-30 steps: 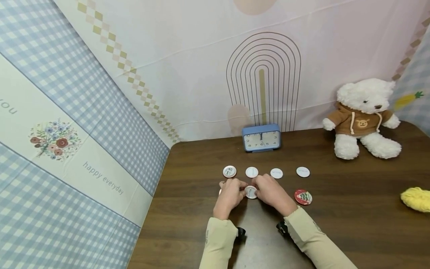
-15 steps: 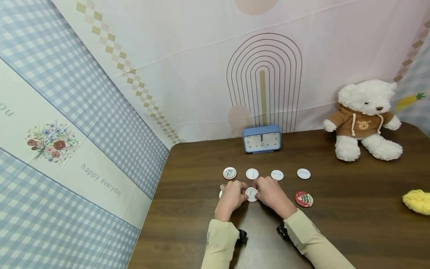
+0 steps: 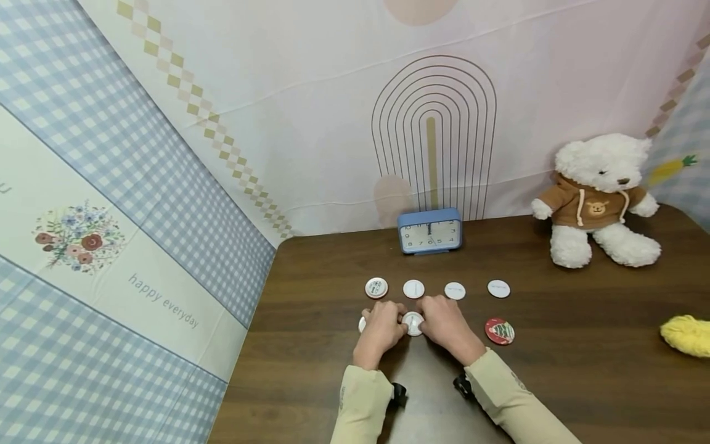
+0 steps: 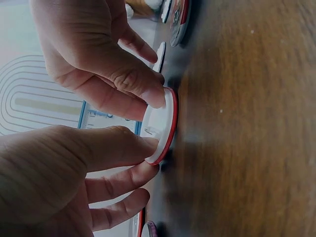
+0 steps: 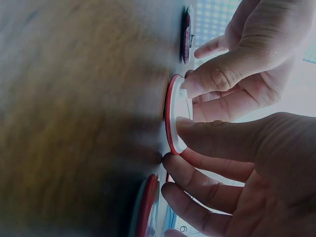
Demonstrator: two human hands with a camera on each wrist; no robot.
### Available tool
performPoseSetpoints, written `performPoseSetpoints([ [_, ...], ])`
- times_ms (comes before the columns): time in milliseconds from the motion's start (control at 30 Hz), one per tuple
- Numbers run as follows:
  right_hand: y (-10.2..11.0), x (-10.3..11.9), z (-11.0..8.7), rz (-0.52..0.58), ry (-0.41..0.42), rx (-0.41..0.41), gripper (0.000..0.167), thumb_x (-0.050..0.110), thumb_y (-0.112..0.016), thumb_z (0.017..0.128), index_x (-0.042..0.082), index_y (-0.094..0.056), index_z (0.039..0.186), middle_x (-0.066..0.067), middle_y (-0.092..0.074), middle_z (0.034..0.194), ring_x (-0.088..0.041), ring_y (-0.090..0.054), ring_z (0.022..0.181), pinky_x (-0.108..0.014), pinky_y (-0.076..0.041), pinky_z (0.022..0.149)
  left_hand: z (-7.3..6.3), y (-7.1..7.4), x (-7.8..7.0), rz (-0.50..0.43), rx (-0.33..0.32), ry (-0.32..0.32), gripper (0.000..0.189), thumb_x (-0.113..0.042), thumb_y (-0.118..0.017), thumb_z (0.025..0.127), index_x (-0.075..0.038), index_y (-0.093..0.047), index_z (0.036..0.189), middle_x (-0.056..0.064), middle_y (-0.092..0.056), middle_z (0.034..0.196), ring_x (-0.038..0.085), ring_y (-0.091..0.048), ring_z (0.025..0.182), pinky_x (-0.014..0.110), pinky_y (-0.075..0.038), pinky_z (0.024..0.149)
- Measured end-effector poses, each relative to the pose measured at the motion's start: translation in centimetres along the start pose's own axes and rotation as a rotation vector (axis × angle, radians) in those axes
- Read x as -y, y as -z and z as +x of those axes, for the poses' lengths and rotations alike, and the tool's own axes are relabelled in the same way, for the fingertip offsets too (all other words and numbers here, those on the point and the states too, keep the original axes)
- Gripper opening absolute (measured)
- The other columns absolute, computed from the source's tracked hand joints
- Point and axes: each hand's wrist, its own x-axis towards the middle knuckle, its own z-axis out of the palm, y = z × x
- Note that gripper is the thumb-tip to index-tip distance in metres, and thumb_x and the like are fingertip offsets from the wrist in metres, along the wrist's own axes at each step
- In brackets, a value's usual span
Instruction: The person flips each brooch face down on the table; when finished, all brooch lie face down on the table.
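Both hands meet at one round button badge (image 3: 413, 324), its white back with the pin facing up and a red rim showing in both wrist views. My left hand (image 3: 381, 327) pinches its left edge, thumb on the white back (image 4: 165, 116) and fingers at the rim. From the right, my right hand (image 3: 448, 325) pinches the opposite edge in the same way. The badge is tilted slightly in the wrist views, low over the wooden table. Beside the left hand, another badge (image 3: 362, 324) is mostly covered by it. A red badge with a Christmas tree (image 3: 500, 331) lies right of the right hand.
Beyond the hands, several badges lie in a row, among them a printed one (image 3: 376, 287) at left and a white one (image 3: 498, 288) at right. Behind stand a blue clock (image 3: 429, 231) and a teddy bear (image 3: 599, 197). Yellow yarn (image 3: 688, 336) lies far right on the table (image 3: 582, 370).
The head view shifts slightly. Both hands keep their pinch on the badge, with almost no movement over the table.
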Motion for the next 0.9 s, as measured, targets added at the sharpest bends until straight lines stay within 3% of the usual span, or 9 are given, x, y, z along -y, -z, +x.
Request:
performPoseSetpoints([
  [467, -0.1, -0.2, -0.1, -0.031, -0.003, 0.018, 0.031, -0.002, -0.077, 0.073, 0.015, -0.055, 0.061, 0.002, -0.050, 0.057, -0.025, -0.059, 0.062, -0.052, -0.046, 0.063, 0.1, -0.4, 0.0, 0.045, -0.061, -0.015, 0.010, -0.008, -0.078, 0.077, -0.016, -0.072, 0.078, -0.010, -0.054, 0.066, 0.024, -0.061, 0.083, 0.049, -0.037, 0.076],
  [733, 0.5, -0.4, -0.4, -0.010, 0.001, 0.020, 0.018, 0.003, -0.079, 0.078, 0.012, -0.065, 0.072, 0.002, -0.060, 0.068, -0.027, -0.062, 0.070, -0.056, -0.046, 0.067, -0.1, -0.4, -0.5, 0.039, -0.090, -0.007, 0.006, -0.012, -0.076, 0.083, -0.016, -0.071, 0.081, -0.009, -0.054, 0.069, 0.024, -0.060, 0.084, 0.051, -0.037, 0.077],
  [900, 1.3, -0.7, -0.8, 0.004, -0.033, 0.054, 0.022, 0.009, -0.077, 0.084, 0.013, -0.061, 0.071, 0.002, -0.055, 0.065, -0.021, -0.057, 0.067, -0.054, -0.044, 0.066, -0.3, -0.3, -0.9, 0.019, -0.072, -0.010, 0.002, -0.013, -0.071, 0.086, -0.012, -0.072, 0.087, -0.003, -0.058, 0.077, 0.030, -0.059, 0.091, 0.055, -0.036, 0.082],
])
